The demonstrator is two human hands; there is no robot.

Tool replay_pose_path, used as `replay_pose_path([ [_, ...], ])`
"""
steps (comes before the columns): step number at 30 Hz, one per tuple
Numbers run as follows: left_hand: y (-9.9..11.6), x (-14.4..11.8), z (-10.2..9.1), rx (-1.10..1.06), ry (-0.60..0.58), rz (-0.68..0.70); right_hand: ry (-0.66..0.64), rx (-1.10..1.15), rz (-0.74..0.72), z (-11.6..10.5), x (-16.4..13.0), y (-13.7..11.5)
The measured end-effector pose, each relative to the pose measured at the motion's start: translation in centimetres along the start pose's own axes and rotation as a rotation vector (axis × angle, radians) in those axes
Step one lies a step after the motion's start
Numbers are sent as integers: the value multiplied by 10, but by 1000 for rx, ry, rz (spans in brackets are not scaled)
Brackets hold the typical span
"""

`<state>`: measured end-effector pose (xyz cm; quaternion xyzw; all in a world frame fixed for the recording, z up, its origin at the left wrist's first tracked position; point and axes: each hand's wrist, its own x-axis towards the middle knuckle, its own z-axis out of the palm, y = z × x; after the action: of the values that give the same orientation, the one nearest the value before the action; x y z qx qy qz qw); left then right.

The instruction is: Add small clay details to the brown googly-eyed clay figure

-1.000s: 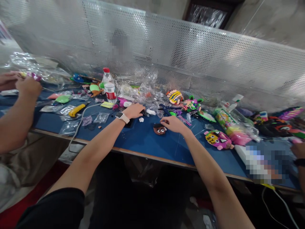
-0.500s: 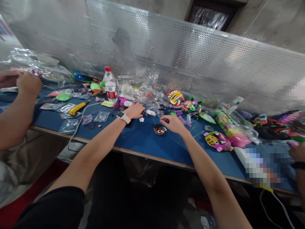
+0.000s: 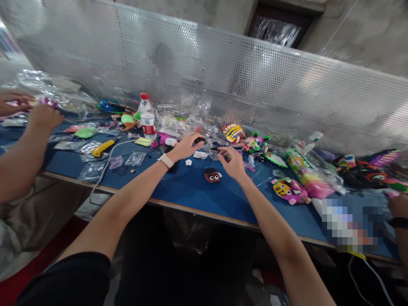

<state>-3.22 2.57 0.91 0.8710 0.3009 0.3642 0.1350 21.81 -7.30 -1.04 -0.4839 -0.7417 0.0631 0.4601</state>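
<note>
My left hand [image 3: 187, 146], with a pale watch band [image 3: 166, 160] at the wrist, holds a small dark lump of what looks like modelling clay [image 3: 200, 140] between thumb and fingers. To its right, my right hand [image 3: 232, 162] hovers with fingers curved and a gap between thumb and forefinger; nothing shows clearly in it. On the blue table below both hands lies a brown clay face [image 3: 212, 176] with a black top, two round white eyes and a white piece at its right side. White bits of clay [image 3: 188, 162] sit left of the face.
A water bottle [image 3: 147, 117] and clear plastic wrapping [image 3: 194, 117] stand along the metal mesh screen [image 3: 204, 63]. A yellow cutter [image 3: 102, 148] and white cable [image 3: 108, 163] lie left. Colourful clay figures [image 3: 290, 190] fill the right. Other people's hands [image 3: 44, 117] work at both sides.
My left hand has risen off the table and moved right, now with the dark lump in its fingers. My right hand has drawn slightly away from the brown face, its fingers more apart.
</note>
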Motion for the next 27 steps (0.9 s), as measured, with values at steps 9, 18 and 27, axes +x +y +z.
replay_pose_path([
  [9, 11, -5, 32, -301, 8, 39, 54, 39, -79, 1, -2, -3],
  [18, 14, -5, 34, -351, 23, 38, 69, 37, -65, 1, -1, -2],
  [27, 23, -6, 29, -405, -50, 77, -8, 230, -28, 2, -2, -3],
])
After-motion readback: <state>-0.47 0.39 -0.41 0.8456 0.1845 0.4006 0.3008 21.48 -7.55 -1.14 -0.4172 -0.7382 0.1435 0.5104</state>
